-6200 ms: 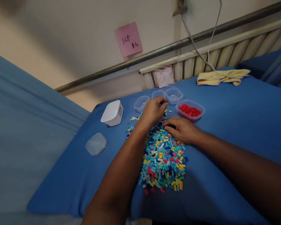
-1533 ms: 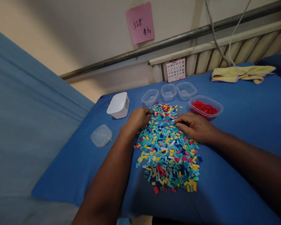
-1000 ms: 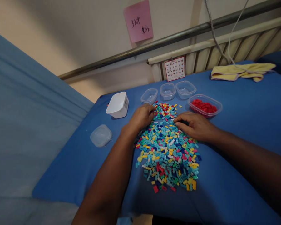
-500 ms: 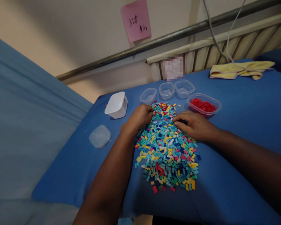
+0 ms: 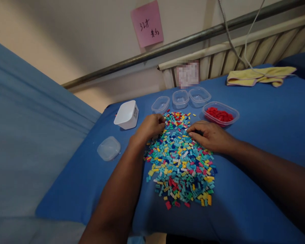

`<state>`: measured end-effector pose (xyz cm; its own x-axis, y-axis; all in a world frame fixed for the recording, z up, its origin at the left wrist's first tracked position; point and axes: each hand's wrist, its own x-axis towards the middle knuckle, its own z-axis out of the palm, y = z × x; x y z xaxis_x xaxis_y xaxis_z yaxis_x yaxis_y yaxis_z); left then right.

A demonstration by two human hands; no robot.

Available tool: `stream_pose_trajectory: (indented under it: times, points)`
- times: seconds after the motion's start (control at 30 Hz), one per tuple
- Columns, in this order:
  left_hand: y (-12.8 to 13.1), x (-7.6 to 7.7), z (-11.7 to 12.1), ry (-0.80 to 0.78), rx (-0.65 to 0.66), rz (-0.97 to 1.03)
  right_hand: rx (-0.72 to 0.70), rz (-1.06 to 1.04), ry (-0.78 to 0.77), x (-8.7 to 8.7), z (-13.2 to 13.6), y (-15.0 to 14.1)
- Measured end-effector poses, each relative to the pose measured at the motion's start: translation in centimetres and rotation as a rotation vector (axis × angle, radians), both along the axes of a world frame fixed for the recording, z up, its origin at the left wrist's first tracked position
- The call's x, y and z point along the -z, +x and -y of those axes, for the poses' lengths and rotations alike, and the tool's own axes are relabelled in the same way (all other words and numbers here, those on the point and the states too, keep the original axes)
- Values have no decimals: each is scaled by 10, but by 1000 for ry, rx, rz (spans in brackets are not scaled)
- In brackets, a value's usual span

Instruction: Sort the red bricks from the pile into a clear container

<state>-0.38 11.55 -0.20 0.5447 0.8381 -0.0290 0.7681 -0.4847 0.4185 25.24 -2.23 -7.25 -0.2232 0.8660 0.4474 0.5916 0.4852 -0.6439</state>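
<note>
A spread pile of small toy building bricks (image 5: 181,159) in light blue, yellow, red, green, dark blue and white lies on the blue-covered table. At the upper left edge of the pile, my left hand (image 5: 154,126) is closed, its fingers curled down; anything between the fingertips is hidden. Opposite it, my right hand (image 5: 208,135) reaches the right edge of the pile. Its thumb and forefinger nearly meet in a pinch, with a dark gap behind the tips. Whether a brick is held there I cannot make out. Red bricks (image 5: 220,115) fill the bottom of a clear tub (image 5: 236,119) beyond my right hand.
Three clear tubs (image 5: 160,105) stand behind the pile. To the left are a white container (image 5: 127,117) and a translucent lid-like piece (image 5: 109,149). A yellow cloth (image 5: 246,78) lies at the back right, under a cable. A curtain (image 5: 27,142) hangs at the left.
My left hand has shifted very slightly left at the pile's edge, its fingers still curled. My right hand has hardly moved. The view has shifted a little.
</note>
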Motion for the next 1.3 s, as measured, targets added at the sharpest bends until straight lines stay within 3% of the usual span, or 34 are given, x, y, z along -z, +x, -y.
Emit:
stream_pose_trajectory:
  times: [0.1,0.27,0.5,0.7,0.8,0.9,1.07,1.2,1.3]
  points:
    - [1,-1,0,-107,-48,185,5,-12,1,-1,-1,-1]
    - [20,-4,11,-263,-2,491,-1,-30,-5,-4,-3,-2]
    - [86,-8,17,-366,149,567,13,-37,9,-4,-6,-4]
    - [168,-2,11,-243,275,576,43,-29,-21,-3,-6,-4]
    - [180,-3,9,-142,243,527,47,-31,-27,-3,-6,-5]
    - [156,-10,4,-45,185,528,22,-38,-1,-3,-7,-4]
    - [68,-18,-15,0,-33,478,-4,-47,7,0,-7,-3]
    - [8,-6,-26,53,-203,347,-4,-45,4,2,-6,-2]
    - [-10,5,-29,124,-131,183,-2,-46,-9,1,-4,-2]
